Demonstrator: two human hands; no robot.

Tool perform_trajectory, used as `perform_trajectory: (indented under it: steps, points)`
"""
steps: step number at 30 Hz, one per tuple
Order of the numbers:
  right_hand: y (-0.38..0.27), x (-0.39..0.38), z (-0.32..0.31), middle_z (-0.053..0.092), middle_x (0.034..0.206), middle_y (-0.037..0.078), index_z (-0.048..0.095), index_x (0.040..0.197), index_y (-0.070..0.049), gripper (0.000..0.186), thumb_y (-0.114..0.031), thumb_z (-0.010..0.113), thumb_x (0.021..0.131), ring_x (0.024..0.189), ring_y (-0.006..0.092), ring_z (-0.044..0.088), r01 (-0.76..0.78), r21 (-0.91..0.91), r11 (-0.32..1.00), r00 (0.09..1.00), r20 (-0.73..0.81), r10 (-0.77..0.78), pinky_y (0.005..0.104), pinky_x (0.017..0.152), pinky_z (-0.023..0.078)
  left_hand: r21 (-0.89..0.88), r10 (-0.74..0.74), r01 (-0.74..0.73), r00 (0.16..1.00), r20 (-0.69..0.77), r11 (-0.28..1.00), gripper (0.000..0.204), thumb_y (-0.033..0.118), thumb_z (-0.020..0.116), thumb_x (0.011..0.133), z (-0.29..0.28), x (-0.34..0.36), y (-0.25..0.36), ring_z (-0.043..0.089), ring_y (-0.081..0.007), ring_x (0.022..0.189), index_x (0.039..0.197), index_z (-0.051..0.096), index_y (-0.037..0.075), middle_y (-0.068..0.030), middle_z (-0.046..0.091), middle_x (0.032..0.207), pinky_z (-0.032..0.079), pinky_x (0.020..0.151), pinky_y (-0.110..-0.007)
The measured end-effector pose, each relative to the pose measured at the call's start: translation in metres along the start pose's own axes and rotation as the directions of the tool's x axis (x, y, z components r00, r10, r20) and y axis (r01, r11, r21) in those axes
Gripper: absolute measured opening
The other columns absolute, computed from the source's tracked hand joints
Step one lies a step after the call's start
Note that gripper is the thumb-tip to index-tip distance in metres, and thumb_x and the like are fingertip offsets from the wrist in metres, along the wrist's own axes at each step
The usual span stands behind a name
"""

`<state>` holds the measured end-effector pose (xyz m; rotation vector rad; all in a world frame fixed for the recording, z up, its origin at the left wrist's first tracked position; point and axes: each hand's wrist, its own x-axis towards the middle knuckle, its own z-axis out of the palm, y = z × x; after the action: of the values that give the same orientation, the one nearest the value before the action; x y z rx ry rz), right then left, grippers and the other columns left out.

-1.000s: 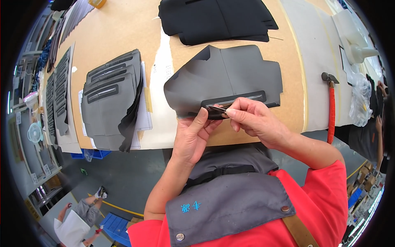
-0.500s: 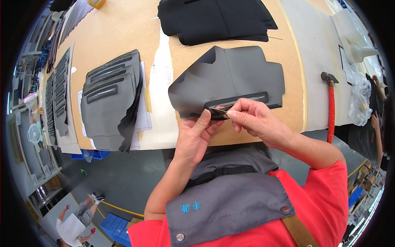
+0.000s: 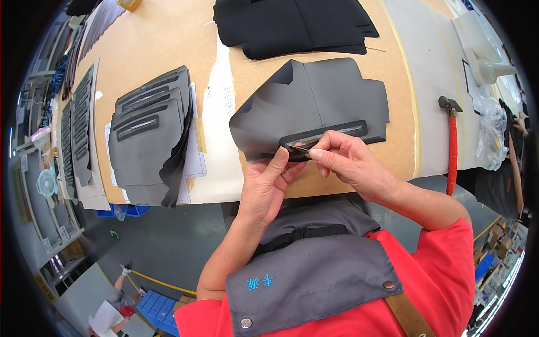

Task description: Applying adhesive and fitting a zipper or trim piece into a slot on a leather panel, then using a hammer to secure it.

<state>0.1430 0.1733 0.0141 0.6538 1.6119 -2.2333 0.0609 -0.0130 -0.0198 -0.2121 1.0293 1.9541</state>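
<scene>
A grey sheet panel (image 3: 334, 92), cut with notched corners, lies on the worktable with its left part folded over. Along its near edge runs a black oblong frame (image 3: 356, 128) with a slot that looks like a zip opening. My left hand (image 3: 263, 184) grips the panel at the left end of this frame, thumb on top and fingers underneath. Between the thumb and fingertips of my right hand (image 3: 355, 167) is a thin pointed metal tool (image 3: 298, 149), its tip at the slot beside my left thumb. Its exact kind is too small to tell.
Grey panels with similar black frames lie stacked at left (image 3: 149, 151), with further panels (image 3: 84, 123) beyond. A black fabric stack (image 3: 297, 28) is at the far side. At right are a red-handled hammer (image 3: 452, 143), a clear plastic bag (image 3: 491, 143) and a white bottle (image 3: 488, 70).
My hands keep almost the same place and grip; the tool's tip has shifted slightly at the slot. At lower left, a person in the background has moved; at right, another person's arm has shifted.
</scene>
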Motion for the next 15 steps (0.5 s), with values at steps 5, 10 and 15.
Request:
perform_trajectory:
  steps: [5, 10, 15]
  points:
    - [-0.0026, -0.0038, -0.0010, 0.059, 0.083, -0.001, 0.062, 0.099, -0.004, 0.025, -0.029, 0.063, 0.102, 0.079, 0.0045, 0.052, -0.039, 0.040, 0.998, 0.999, 0.008, 0.039, 0.0221, 0.069, 0.039, -0.012, -0.007, 0.007, 1.000, -0.016, 1.000, 0.025, 0.022, 0.068, 0.100, 0.0030, -0.0003, 0.0000, 0.067, -0.0185, 0.105, 0.118, 0.066, 0.005, -0.0082, 0.071, 0.114, 0.054, 0.097, -0.035]
    - [-0.0021, -0.0050, 0.0002, 0.059, 0.082, -0.001, 0.062, 0.099, -0.004, 0.025, -0.029, 0.063, 0.102, 0.079, 0.0045, 0.052, -0.036, 0.040, 0.999, 0.999, 0.000, 0.036, 0.0222, 0.069, 0.039, -0.023, -0.007, 0.007, 1.000, -0.016, 1.000, 0.025, 0.022, 0.068, 0.100, 0.0016, -0.0022, -0.0025, 0.067, -0.0188, 0.106, 0.119, 0.066, 0.005, -0.0086, 0.070, 0.115, 0.054, 0.097, -0.036]
    - [-0.0022, -0.0042, -0.0007, 0.059, 0.082, -0.001, 0.062, 0.098, -0.005, 0.025, -0.030, 0.064, 0.101, 0.079, 0.0044, 0.052, -0.045, 0.031, 0.999, 0.999, -0.008, 0.045, 0.0223, 0.069, 0.039, -0.009, -0.010, 0.010, 1.000, -0.015, 1.000, 0.026, 0.021, 0.067, 0.100, 0.0031, -0.0021, -0.0018, 0.067, -0.0194, 0.106, 0.119, 0.066, 0.004, -0.0090, 0.070, 0.116, 0.054, 0.097, -0.036]
